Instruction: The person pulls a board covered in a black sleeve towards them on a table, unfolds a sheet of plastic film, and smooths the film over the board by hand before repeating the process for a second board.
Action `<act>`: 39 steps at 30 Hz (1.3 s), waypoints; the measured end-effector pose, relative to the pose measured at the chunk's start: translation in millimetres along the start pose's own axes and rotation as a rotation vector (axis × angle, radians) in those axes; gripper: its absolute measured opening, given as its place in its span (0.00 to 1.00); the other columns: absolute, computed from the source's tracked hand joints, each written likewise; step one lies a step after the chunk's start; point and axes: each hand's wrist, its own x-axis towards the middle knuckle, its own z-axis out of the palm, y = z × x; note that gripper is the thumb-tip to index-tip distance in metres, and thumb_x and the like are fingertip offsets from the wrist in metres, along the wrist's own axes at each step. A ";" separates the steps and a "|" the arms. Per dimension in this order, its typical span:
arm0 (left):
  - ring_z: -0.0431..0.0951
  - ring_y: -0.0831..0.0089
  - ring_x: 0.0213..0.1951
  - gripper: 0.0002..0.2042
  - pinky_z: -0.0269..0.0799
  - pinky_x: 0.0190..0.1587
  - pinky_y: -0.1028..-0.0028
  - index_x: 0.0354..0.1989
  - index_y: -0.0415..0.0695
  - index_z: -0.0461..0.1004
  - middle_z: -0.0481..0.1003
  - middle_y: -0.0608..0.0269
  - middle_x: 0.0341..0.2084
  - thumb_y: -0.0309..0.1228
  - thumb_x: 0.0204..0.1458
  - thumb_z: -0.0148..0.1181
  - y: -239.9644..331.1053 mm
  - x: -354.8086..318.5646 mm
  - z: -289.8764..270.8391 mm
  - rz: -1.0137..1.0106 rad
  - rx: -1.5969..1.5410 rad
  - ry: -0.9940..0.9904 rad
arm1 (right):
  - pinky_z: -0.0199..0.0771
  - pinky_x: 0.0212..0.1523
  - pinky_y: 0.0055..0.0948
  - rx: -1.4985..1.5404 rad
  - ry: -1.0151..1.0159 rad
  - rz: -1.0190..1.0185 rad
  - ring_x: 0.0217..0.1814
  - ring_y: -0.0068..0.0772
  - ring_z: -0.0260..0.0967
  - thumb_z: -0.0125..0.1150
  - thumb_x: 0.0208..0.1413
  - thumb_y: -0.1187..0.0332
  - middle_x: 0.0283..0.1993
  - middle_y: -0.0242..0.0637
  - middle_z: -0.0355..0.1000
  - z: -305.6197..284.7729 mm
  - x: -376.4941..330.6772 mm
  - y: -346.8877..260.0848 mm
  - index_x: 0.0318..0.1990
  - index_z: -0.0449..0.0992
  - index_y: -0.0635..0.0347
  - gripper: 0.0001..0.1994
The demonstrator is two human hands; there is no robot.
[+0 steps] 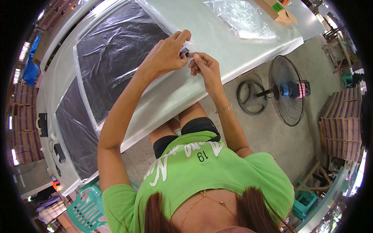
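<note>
Above the table, my left hand [165, 54] pinches a small dark piece [184, 51] between thumb and fingers; the piece is too small to name. My right hand [206, 66] is close beside it, fingers curled and thumb pressed toward the index finger, whose tip reaches the dark piece. Whatever the right fingers hold, if anything, is hidden. Under and left of my left hand lies a large dark flat panel [112, 50] in clear, wrinkled plastic. A second dark wrapped panel [75, 128] lies farther left.
A pale cover lies over the table [233, 54]. On it are a clear plastic bag [243, 19] and an open cardboard box [276, 9]. A black tape dispenser [42, 124] sits at the far left. A standing fan [285, 91] and stacked striped bundles [342, 124] are at right.
</note>
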 end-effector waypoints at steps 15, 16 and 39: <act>0.76 0.56 0.36 0.16 0.72 0.40 0.64 0.43 0.43 0.63 0.72 0.53 0.39 0.27 0.44 0.56 -14.2 -11.7 3.3 0.010 -0.093 0.082 | 0.56 0.15 0.15 -0.031 -0.006 0.114 0.13 0.17 0.61 0.58 0.59 0.58 0.19 0.31 0.69 -0.8 19.0 1.0 0.33 0.76 0.64 0.15; 0.76 0.56 0.36 0.16 0.72 0.40 0.65 0.43 0.42 0.63 0.72 0.53 0.39 0.26 0.44 0.56 -14.7 -11.8 4.3 0.028 -0.108 0.097 | 0.56 0.15 0.15 -0.034 -0.001 0.112 0.14 0.17 0.61 0.58 0.59 0.58 0.19 0.31 0.69 -0.9 18.7 0.4 0.33 0.76 0.64 0.15; 0.74 0.77 0.43 0.09 0.69 0.44 0.78 0.46 0.40 0.73 0.74 0.65 0.40 0.28 0.59 0.53 -100.7 -218.5 -48.1 -0.554 -0.310 0.900 | 0.58 0.15 0.14 0.104 -0.049 0.169 0.14 0.14 0.59 0.62 0.56 0.64 0.19 0.29 0.69 5.6 21.5 -16.7 0.38 0.77 0.62 0.10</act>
